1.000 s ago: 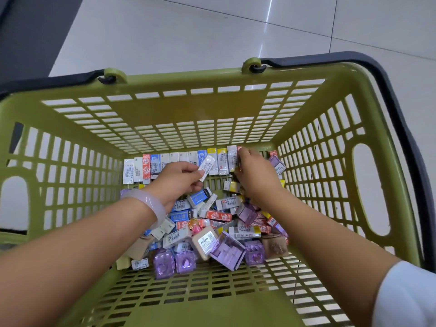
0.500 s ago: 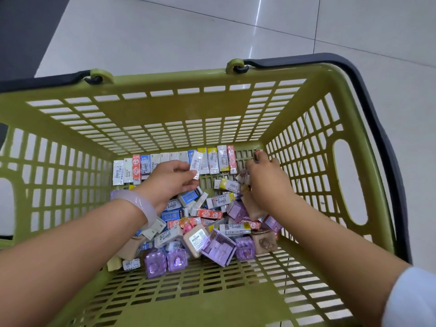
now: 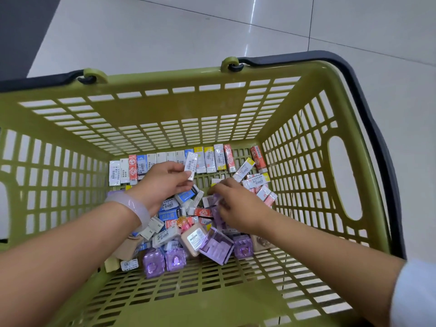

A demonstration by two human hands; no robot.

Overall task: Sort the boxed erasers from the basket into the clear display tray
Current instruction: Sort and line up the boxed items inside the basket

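Slatted olive-green plastic basket [image 3: 212, 109] on glossy pale floor tiles [image 3: 165, 31], dark handles [image 3: 368, 109] folded down along the rim. On the far side of its floor, a row of slim boxed erasers [image 3: 212, 159] stands upright against the back wall, white, red, blue and yellow sleeves side by side. Nearer the camera lies a loose heap [image 3: 179, 223] of more small cartons, flat and tilted, mixed with clear purple faceted cases [image 3: 174, 259] and a tan square box [image 3: 194, 237] with a shiny label.

Left hand [image 3: 162, 182], pale smooth bangle [image 3: 134, 206] on the wrist, hovers over the heap: thumb and fingertips pinch one white barcoded eraser box [image 3: 191, 165], held upright just in front of the row. Right hand [image 3: 238, 208] reaches down into the heap, fingers curled among the cartons and purple cases; motion blur hides whether they grip anything, so I cannot tell. A white sleeve [image 3: 415, 296] shows at the right forearm.
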